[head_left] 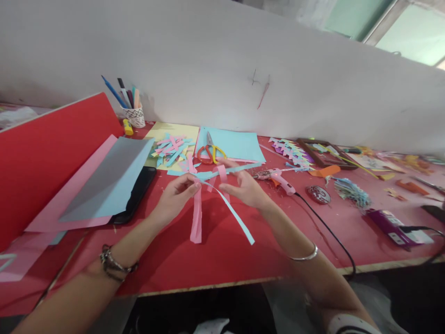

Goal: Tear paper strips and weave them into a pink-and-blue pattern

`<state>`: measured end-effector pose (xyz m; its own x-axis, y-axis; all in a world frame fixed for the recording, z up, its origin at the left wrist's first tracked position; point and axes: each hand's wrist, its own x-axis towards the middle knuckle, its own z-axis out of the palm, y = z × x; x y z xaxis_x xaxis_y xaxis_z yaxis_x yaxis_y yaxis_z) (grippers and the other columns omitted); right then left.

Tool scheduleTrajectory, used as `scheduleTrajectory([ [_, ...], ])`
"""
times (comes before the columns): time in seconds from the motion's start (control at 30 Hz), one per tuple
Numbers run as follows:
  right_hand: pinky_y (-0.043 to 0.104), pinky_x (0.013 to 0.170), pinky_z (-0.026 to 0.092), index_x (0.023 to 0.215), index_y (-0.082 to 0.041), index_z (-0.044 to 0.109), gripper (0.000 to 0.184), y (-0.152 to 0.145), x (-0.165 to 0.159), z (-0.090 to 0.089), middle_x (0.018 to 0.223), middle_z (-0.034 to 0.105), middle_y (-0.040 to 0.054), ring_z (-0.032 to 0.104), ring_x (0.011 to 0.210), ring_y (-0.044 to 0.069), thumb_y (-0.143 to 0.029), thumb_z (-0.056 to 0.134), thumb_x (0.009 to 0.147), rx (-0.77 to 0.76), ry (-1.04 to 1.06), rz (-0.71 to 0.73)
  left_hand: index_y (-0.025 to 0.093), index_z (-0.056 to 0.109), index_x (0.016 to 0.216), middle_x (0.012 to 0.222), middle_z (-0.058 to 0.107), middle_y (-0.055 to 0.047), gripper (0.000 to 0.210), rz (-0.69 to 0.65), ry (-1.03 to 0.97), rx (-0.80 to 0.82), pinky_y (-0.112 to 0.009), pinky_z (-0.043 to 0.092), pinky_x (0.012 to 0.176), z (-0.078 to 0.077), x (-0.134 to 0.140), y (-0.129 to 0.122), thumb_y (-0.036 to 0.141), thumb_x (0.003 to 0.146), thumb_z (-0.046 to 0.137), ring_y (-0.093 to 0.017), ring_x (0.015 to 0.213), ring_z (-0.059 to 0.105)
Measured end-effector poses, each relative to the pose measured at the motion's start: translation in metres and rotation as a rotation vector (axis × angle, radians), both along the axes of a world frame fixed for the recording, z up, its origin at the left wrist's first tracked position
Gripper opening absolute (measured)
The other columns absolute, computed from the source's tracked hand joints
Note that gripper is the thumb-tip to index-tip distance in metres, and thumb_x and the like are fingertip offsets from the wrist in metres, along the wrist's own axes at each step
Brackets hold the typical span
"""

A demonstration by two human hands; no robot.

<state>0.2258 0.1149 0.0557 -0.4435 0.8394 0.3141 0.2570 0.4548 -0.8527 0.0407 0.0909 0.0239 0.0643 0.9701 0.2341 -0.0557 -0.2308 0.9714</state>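
On my remote feed, the paper strips (208, 175) are between the two hands, over the counter (229, 260). Left hand (175, 197): grasping; thumb and forefinger pinch the point where the strips meet. Right hand (248, 188): thumb spread from the forefinger, beside the pink loop (223, 172); its far fingers are blurred, so I cannot tell whether they grip anything.

Governing relation: from the left hand, the blue strip (251, 167) extends to the right, its long axis running roughly side to side — the right hand is the nearer one to its far end. From the same pinch, the pink strip (196, 218) points toward my side of the counter. The narrow strip (239, 221) runs diagonally toward the near right, its tip clear of both hands. The pink loop sits between the pinch and the right hand.

Containers: I identify one cup (138, 119), patterned and upright, at the back left near the wall. It holds pens (114, 91) — their upper parts project above the rim. The pile (174, 148) of cut pieces is loose on the yellow sheet (162, 130), beyond the left hand. The scissors (209, 139) lie partly on the blue sheet (239, 139), beyond the pinch. The glue gun (283, 183) lies to the right of the right hand.
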Motion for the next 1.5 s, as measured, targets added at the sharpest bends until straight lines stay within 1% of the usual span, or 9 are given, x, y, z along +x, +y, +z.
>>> scheduleTrajectory([
  [0.1, 0.042, 0.097, 0.038, 0.114, -0.025, 0.049, 0.042, -0.003, -0.004, -0.009, 0.123, 0.050, 0.0057, 0.044, 0.116, 0.022, -0.036, 0.058, 0.074, -0.117, -0.040, 0.009, 0.018, 0.051, 0.062, 0.058, 0.044, 0.006, 0.022, 0.015, 0.041, -0.002, -0.019, 0.035, 0.051, 0.002, 0.002, -0.001, 0.038, 0.066, 0.059, -0.008, 0.053, 0.039],
  [0.3, 0.033, 0.075, 0.049, 0.094, -0.019, 0.055, 0.027, -0.001, -0.007, -0.017, 0.098, 0.060, 0.0062, 0.056, 0.091, 0.017, -0.038, 0.055, 0.075, -0.300, 0.068, 0.059, 0.018, 0.051, 0.063, 0.057, 0.045, 0.006, 0.020, -0.018, 0.017, -0.016, -0.019, 0.037, 0.050, 0.004, 0.002, -0.004, 0.036, 0.066, 0.059, -0.007, 0.051, 0.040],
  [0.5, 0.031, 0.075, 0.048, 0.088, -0.019, 0.055, 0.031, -0.005, -0.012, -0.017, 0.090, 0.059, 0.0044, 0.055, 0.088, 0.016, -0.046, 0.057, 0.072, -0.268, 0.157, 0.067, 0.017, 0.051, 0.061, 0.053, 0.044, 0.007, 0.020, -0.043, 0.019, -0.035, -0.017, 0.037, 0.047, 0.003, 0.002, -0.004, 0.035, 0.065, 0.060, -0.006, 0.049, 0.039],
  [0.73, 0.033, 0.084, 0.044, 0.089, -0.022, 0.046, 0.032, -0.007, -0.020, -0.019, 0.091, 0.056, 0.0025, 0.055, 0.087, 0.013, -0.047, 0.059, 0.072, -0.237, 0.328, 0.200, 0.018, 0.050, 0.060, 0.051, 0.045, 0.006, 0.022, -0.046, 0.063, -0.030, -0.019, 0.039, 0.046, 0.009, 0.005, -0.007, 0.038, 0.064, 0.059, -0.007, 0.047, 0.042],
  [1.0, 0.034, 0.081, 0.045, 0.091, -0.018, 0.055, 0.026, -0.013, -0.019, -0.019, 0.091, 0.062, 0.0049, 0.058, 0.085, 0.015, -0.039, 0.054, 0.076, -0.174, 0.162, 0.057, 0.018, 0.053, 0.062, 0.049, 0.051, 0.006, 0.016, -0.060, 0.101, 0.010, -0.019, 0.042, 0.050, 0.008, 0.004, -0.006, 0.032, 0.069, 0.055, -0.008, 0.047, 0.048],
  [1.2, 0.032, 0.085, 0.043, 0.097, -0.019, 0.055, 0.024, -0.022, -0.024, -0.016, 0.102, 0.060, 0.0051, 0.055, 0.096, 0.016, -0.027, 0.052, 0.076, -0.102, 0.068, -0.053, 0.018, 0.053, 0.061, 0.052, 0.054, 0.005, 0.018, -0.052, 0.154, 0.008, -0.020, 0.044, 0.051, 0.011, 0.007, -0.008, 0.034, 0.069, 0.054, -0.009, 0.049, 0.052],
  [1.3, 0.028, 0.068, 0.046, 0.089, -0.017, 0.055, 0.017, -0.023, -0.027, -0.018, 0.087, 0.059, 0.0034, 0.057, 0.073, 0.012, -0.027, 0.048, 0.077, -0.181, 0.046, -0.023, 0.018, 0.053, 0.062, 0.052, 0.054, 0.005, 0.018, -0.024, 0.180, 0.002, -0.020, 0.045, 0.050, 0.012, 0.007, -0.008, 0.034, 0.068, 0.054, -0.010, 0.049, 0.052],
  [1.4, 0.022, 0.046, 0.038, 0.079, -0.017, 0.051, 0.015, -0.023, -0.026, -0.019, 0.063, 0.050, -0.0031, 0.045, 0.046, 0.007, -0.031, 0.046, 0.078, -0.250, 0.007, -0.052, 0.018, 0.052, 0.061, 0.051, 0.054, 0.005, 0.019, -0.006, 0.199, 0.020, -0.021, 0.046, 0.052, 0.012, 0.006, -0.008, 0.035, 0.070, 0.052, -0.010, 0.049, 0.053],
  [1.5, 0.020, 0.046, 0.034, 0.079, -0.018, 0.048, 0.013, -0.023, -0.024, -0.019, 0.061, 0.046, -0.0047, 0.041, 0.048, 0.007, -0.030, 0.047, 0.078, -0.205, -0.014, -0.100, 0.018, 0.052, 0.062, 0.052, 0.055, 0.004, 0.020, 0.006, 0.205, 0.024, -0.021, 0.046, 0.053, 0.011, 0.006, -0.007, 0.036, 0.071, 0.051, -0.010, 0.050, 0.054],
])
